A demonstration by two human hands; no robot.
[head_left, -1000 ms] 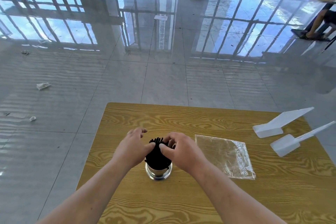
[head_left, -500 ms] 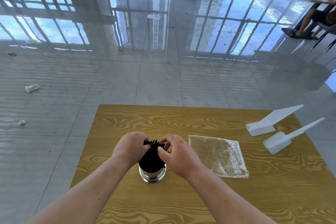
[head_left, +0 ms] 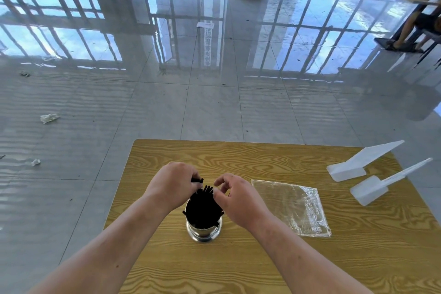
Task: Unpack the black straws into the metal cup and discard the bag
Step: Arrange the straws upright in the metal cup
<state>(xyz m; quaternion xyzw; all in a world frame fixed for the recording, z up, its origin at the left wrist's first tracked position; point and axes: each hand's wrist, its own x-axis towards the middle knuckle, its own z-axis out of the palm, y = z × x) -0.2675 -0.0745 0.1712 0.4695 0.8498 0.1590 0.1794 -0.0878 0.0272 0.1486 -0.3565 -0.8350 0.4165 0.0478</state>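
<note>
L hand [head_left: 170, 186] drawn off R hand [head_left: 238, 200] slightly, both gripping straws [head_left: 202, 210], 1 cup [head_left: 204, 231], 1 bag [head_left: 291, 207]

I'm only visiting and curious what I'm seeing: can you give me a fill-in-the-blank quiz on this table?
The ____ straws stand in the cup.
The bag lies to the cup's ____.
Two ____ scoops lie at the right edge of the table.
Missing words: black, right, white.
</note>
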